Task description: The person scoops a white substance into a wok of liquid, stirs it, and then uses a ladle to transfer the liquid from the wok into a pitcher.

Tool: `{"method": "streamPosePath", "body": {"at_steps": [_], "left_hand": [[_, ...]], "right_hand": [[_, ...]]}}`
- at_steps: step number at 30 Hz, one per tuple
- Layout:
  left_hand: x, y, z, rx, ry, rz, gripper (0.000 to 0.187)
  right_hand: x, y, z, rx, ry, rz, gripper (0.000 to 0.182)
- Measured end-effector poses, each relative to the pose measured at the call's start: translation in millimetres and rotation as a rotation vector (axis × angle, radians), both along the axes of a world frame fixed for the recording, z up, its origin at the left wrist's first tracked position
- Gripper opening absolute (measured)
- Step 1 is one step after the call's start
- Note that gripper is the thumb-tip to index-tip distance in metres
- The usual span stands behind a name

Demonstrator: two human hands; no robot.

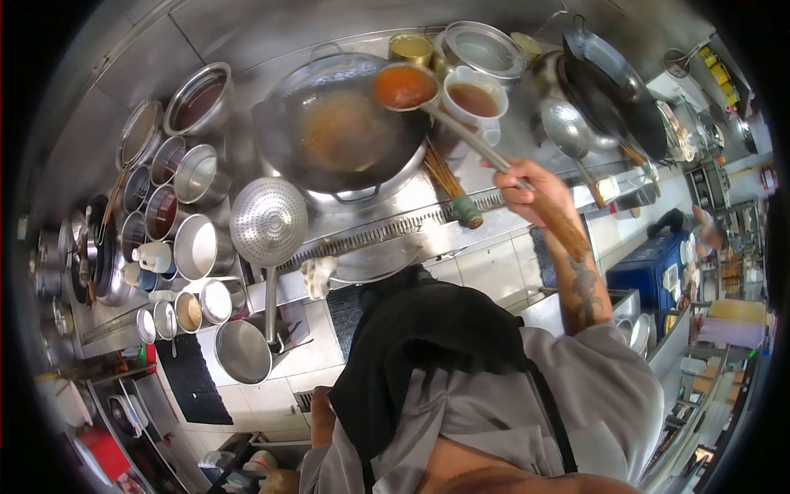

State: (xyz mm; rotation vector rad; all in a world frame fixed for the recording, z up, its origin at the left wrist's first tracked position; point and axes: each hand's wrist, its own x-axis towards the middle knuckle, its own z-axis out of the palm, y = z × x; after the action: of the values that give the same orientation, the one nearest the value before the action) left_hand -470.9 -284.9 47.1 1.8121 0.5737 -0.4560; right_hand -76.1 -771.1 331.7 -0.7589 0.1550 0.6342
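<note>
My right hand (531, 191) is closed around the handle of a long ladle (469, 132). Orange-red sauce (403, 87) fills the ladle's bowl, which is held over the right rim of a large wok (280, 103). Brown liquid lies in the bottom of the wok, and haze hangs above it. Just right of the ladle's bowl stands a white jug (499, 92) of brown liquid. A bamboo wok brush (448, 183) with a green-bound end lies below the wok's right side. Part of my left forearm shows beside the black apron, but my left hand is out of sight.
A perforated skimmer (270, 221) rests left of the wok, near several metal pots and seasoning containers. Another skimmer (566, 125) and dark woks (625, 107) sit to the right. A cloth (318, 277) lies on the counter's front edge. Another person (699, 229) is at far right.
</note>
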Motion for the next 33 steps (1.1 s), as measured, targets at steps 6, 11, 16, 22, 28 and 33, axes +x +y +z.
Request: {"method": "streamPosePath", "body": {"at_steps": [6, 11, 16, 22, 28, 33], "left_hand": [[19, 1, -9, -0.104, 0.086, -0.002, 0.013], [36, 7, -26, -0.169, 0.172, -0.021, 0.015], [67, 35, -61, -0.242, 0.304, -0.098, 0.017], [128, 66, -66, -0.013, 0.351, -0.49, 0.014], [205, 37, 29, 0.019, 0.435, -0.374, 0.009], [250, 17, 96, -0.124, 0.257, -0.477, 0.016]], "right_hand": [[-25, -42, 40, -0.573, -0.161, -0.241, 0.042], [-21, -60, 8, -1.047, -0.284, -0.317, 0.041], [-40, -66, 2, -1.384, -0.507, -0.236, 0.045], [-51, -70, -24, -1.621, -0.844, -0.363, 0.047], [-56, -31, 1, -1.061, -0.307, -0.439, 0.046], [-47, 18, -20, -0.938, -0.312, -0.387, 0.052]]}}
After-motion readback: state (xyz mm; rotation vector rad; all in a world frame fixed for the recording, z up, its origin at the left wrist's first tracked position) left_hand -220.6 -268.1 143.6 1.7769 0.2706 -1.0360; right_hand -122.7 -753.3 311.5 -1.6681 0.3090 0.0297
